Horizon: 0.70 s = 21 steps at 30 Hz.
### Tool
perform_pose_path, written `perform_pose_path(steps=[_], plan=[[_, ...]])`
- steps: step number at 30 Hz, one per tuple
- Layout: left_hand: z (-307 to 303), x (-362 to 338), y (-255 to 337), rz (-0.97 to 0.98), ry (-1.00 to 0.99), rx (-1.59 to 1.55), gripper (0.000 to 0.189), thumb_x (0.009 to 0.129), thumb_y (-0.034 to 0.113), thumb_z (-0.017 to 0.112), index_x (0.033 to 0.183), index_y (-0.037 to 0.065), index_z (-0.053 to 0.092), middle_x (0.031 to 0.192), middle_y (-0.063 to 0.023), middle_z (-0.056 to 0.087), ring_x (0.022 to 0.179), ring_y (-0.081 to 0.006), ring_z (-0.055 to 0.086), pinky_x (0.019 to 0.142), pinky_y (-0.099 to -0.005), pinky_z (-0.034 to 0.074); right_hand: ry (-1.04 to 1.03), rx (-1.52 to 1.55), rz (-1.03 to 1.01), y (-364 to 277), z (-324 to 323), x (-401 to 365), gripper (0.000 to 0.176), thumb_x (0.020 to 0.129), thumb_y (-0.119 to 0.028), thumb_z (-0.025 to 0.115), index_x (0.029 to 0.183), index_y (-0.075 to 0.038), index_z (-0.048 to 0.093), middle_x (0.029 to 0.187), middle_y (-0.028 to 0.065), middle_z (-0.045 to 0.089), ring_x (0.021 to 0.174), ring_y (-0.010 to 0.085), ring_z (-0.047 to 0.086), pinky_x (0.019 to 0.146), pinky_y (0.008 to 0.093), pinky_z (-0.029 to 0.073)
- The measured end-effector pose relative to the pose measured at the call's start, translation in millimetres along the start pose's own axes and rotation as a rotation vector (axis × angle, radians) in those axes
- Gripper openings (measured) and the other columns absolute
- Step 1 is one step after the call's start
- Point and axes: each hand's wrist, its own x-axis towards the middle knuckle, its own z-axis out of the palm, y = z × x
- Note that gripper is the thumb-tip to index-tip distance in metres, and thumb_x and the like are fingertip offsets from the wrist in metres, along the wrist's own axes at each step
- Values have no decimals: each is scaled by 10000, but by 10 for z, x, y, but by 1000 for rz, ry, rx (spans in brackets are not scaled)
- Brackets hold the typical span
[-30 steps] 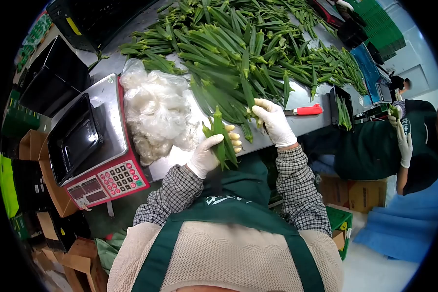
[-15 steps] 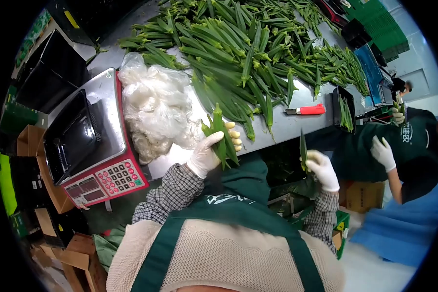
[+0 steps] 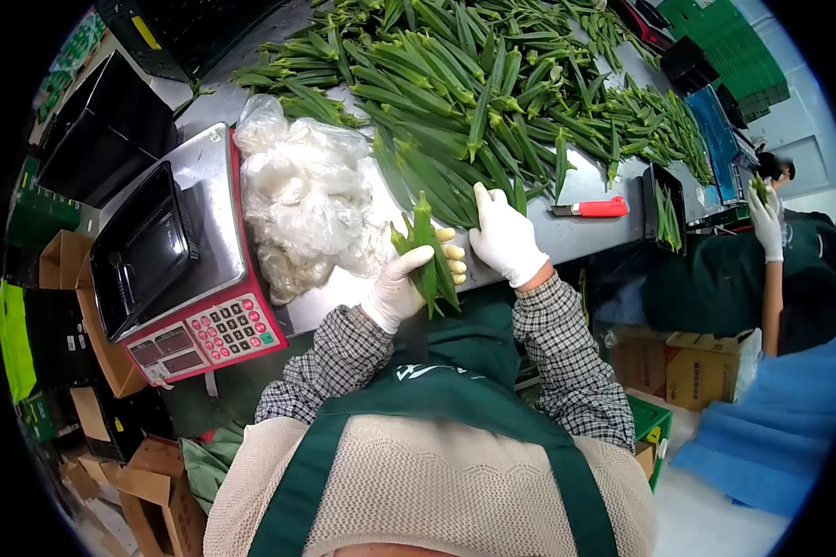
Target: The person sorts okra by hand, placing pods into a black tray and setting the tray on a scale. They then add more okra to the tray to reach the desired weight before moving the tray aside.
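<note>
My left hand point(image 3: 395, 292) in a white glove is closed around a few green okra pods point(image 3: 424, 255), held upright over the front edge of the metal table point(image 3: 557, 237). My gloved right hand point(image 3: 508, 239) reaches to the near edge of a large okra heap point(image 3: 437, 93). Its fingers are curled in among the pod ends, and whatever they hold is hidden. To the right of that hand lies a knife point(image 3: 590, 209) with a red handle. A bunched heap of clear plastic bags point(image 3: 302, 195) is beside my left hand.
On the left stands a red scale point(image 3: 228, 339) with a black tray point(image 3: 144, 255) on its plate. A black tray with okra point(image 3: 664, 209) sits beyond the knife. At the right, a co-worker in a green apron point(image 3: 715, 283) lifts a gloved hand point(image 3: 766, 223). Cardboard boxes point(image 3: 706, 376) lie below.
My right hand has moved left and up to the okra heap; the pod it held away at the right no longer shows. My left hand keeps its pods. The co-worker's hand has risen.
</note>
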Motion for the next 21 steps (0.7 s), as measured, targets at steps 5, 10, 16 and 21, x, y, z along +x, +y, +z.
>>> perform_pose_path(steps=[5,10,16,21], plan=[[-3,18,-4,-18,10,-3,432,875,148,543,1264,-16,451,1069,-179,604,946,-280,622,879,-440,504,130,122,65,91,25,-60,441,764,-143,553,1185,-23,504,997,193,568,869,380,594,742,435,505],[-12,1,-13,-12,29,8,444,862,154,558,1260,-13,456,1063,-179,609,933,-280,625,863,-435,509,161,503,242,420,-546,-620,398,790,-145,639,1134,29,540,998,196,610,938,296,616,817,349,483],[25,15,-12,-5,48,28,465,851,192,566,1246,-31,465,1043,-173,611,919,-290,611,866,-446,491,44,-129,241,979,-1157,-1462,406,709,-103,702,1089,-2,602,1081,154,589,1016,306,563,885,354,450],[24,-6,9,-12,29,8,461,835,200,563,1226,-31,482,1027,-178,617,902,-298,615,862,-442,492,132,407,-2,165,-641,-524,233,782,-70,642,1008,-20,618,936,142,612,882,304,597,797,340,481]])
